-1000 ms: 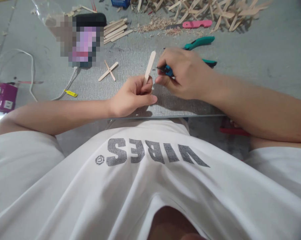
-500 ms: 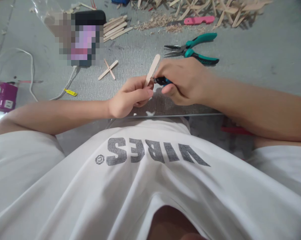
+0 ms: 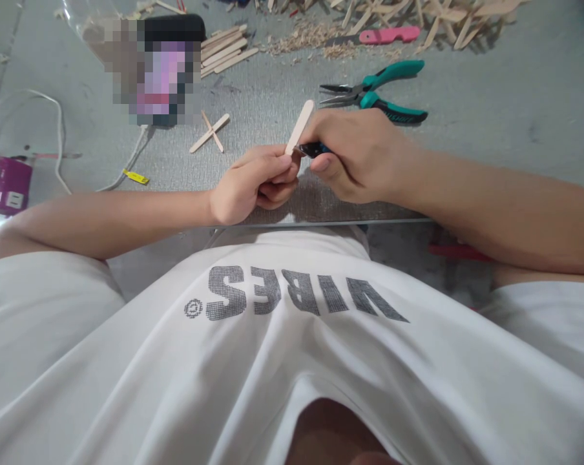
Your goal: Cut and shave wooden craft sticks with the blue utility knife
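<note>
My left hand [image 3: 256, 181] is closed, pinching the lower end of a popsicle stick [image 3: 301, 124] between thumb and fingers. The pale stick leans up and to the right above the table's front edge. Curled around a small black-and-blue tool [image 3: 314, 150], my right hand [image 3: 364, 155] hides most of it, so its kind is unclear. The tool's metal tip sits against or very near the stick, by my left fingertips. Left of the hands, two crossed sticks [image 3: 210, 133] lie on the table. Teal-handled long-nose pliers [image 3: 376, 93] rest with jaws parted behind my right hand.
A bundle of popsicle sticks [image 3: 224, 51] lies at the back. Beside it are wood shavings [image 3: 302, 40], a pink-handled folding saw [image 3: 389, 35] and a pile of crossed sticks [image 3: 447, 16]. On the left are a white cable [image 3: 62, 139] and a purple box [image 3: 8, 184].
The popsicle stick has shifted slightly up and right. My left thumb has moved up toward the tool's tip, while my right hand has barely moved.
</note>
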`<state>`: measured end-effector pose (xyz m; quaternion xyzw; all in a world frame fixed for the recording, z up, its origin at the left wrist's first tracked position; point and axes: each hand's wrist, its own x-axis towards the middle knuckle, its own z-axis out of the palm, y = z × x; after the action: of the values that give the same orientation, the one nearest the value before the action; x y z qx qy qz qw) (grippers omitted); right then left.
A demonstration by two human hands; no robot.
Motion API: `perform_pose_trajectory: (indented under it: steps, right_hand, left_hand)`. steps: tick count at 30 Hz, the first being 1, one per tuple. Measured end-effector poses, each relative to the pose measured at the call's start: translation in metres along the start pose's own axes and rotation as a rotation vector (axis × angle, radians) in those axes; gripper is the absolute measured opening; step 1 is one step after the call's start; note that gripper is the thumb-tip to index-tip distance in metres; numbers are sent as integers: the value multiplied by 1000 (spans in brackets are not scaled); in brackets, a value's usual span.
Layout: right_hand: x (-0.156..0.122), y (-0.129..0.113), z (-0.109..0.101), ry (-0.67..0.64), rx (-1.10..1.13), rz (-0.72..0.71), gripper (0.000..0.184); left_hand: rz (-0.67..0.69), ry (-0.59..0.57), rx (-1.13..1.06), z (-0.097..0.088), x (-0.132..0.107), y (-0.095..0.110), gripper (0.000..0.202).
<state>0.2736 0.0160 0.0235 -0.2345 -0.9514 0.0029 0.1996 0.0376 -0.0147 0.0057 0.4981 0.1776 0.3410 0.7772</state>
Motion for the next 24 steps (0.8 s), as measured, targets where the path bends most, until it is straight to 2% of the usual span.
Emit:
perform_pose_trajectory:
  steps: [7, 24]
  right_hand:
    - [-3, 5, 7, 105, -28, -46, 80]
    - [-5, 4, 11, 156, -10, -54, 70]
  left_hand:
    - [13, -20, -24, 6, -3, 3, 39]
    - [-34, -23, 15, 8, -1, 6, 43]
